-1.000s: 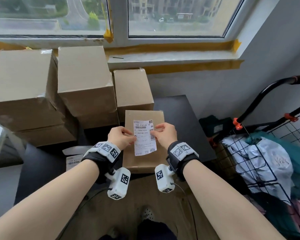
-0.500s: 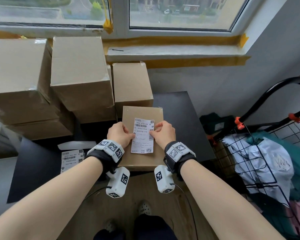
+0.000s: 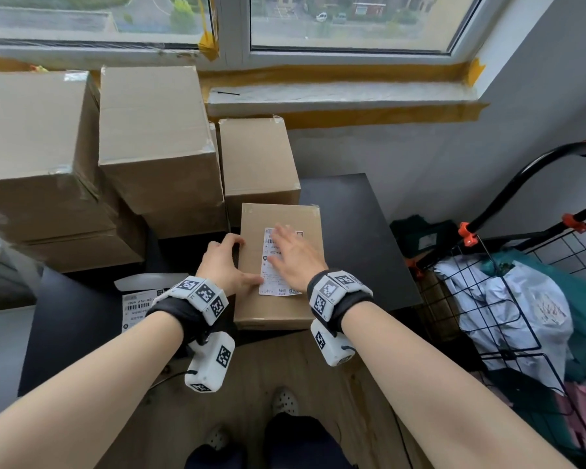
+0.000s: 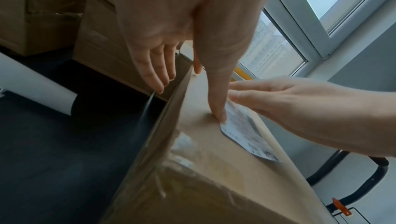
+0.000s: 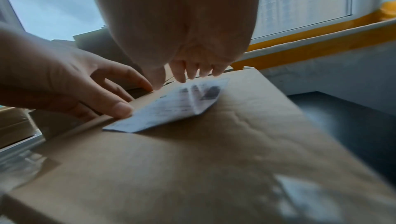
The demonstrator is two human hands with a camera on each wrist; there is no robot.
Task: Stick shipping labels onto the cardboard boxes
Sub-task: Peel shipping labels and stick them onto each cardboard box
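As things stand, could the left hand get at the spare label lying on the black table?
Probably yes. The spare label lies flat on the table beside the left hand, nothing between them, though that hand's thumb now pins the box's label.

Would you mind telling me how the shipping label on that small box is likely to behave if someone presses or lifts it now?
The shipping label looks thin and floppy: in the right wrist view one part stands up in a crease off the small box. Pressing flat, as the right hand does, should probably smooth it. Lifting it might tear it, if the adhesive has taken.
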